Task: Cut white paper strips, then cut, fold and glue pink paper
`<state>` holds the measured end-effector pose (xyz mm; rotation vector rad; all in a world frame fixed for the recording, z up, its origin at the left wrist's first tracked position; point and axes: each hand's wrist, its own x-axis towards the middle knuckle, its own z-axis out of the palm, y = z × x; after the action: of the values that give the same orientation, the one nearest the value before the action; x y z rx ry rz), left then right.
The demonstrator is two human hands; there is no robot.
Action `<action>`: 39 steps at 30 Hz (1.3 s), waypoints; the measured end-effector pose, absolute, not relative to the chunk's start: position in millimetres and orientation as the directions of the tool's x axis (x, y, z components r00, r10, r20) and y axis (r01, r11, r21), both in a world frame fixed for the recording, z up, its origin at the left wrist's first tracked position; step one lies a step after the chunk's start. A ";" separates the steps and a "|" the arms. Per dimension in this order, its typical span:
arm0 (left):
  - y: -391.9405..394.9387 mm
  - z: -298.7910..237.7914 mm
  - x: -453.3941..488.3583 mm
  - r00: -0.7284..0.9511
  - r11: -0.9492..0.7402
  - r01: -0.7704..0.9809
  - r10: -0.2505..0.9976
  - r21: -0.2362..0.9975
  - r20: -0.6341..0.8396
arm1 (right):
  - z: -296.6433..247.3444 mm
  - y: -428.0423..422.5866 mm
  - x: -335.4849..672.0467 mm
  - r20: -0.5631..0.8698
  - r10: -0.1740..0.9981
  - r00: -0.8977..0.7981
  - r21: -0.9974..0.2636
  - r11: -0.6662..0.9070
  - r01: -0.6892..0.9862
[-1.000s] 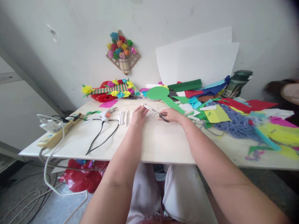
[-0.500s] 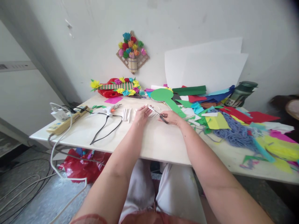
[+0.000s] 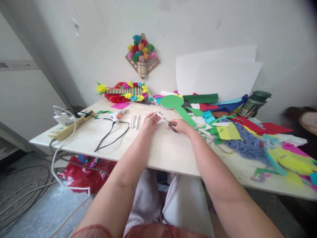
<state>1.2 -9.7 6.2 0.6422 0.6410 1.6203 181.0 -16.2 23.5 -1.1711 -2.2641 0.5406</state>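
My right hand [image 3: 181,126] is closed round the dark handles of a pair of scissors [image 3: 165,120], whose blades point up and left. My left hand [image 3: 149,122] rests on the pale table [image 3: 158,152] with its fingers pinched on a small white strip at the blade tips. Several white paper strips [image 3: 135,121] lie just left of that hand. A green paddle-shaped paper cutout [image 3: 176,105] lies behind my right hand.
A glue gun [image 3: 117,116] with a black cord and a power strip [image 3: 69,123] sit at the left. Coloured paper scraps [image 3: 229,131] and blue yarn [image 3: 247,145] cover the right side. Paper flower crafts [image 3: 125,91], white sheets [image 3: 218,74] and a bottle [image 3: 255,100] stand at the wall. Another person [image 3: 303,120] is at far right.
The camera has shifted a little, so the table sits slightly lower and to the right in view. Both hands keep their hold and place on the table.
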 end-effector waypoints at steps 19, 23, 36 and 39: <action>-12.9 7.7 0.8 -0.130 -0.167 -0.677 0.986 0.717 0.107 | 27.5 -22.1 182.2 0.243 0.844 -0.479 -0.662 0.505 0.554; -11.8 7.2 0.5 -0.132 -0.163 -0.678 0.986 0.717 0.100 | 27.9 -22.5 182.5 0.239 0.846 -0.477 -0.669 0.499 0.550; -11.3 9.1 0.0 -0.129 -0.168 -0.670 0.986 0.723 0.109 | 23.1 -14.8 182.2 0.227 0.838 -0.496 -0.737 0.481 0.476; -10.8 9.6 -0.6 -0.125 -0.164 -0.664 0.986 0.730 0.107 | 22.8 -13.9 183.1 0.186 0.834 -0.520 -0.782 0.446 0.436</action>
<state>-0.6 -10.8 9.6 0.7016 0.6237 1.6321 183.1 -13.9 22.8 -1.0593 -2.1379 0.9240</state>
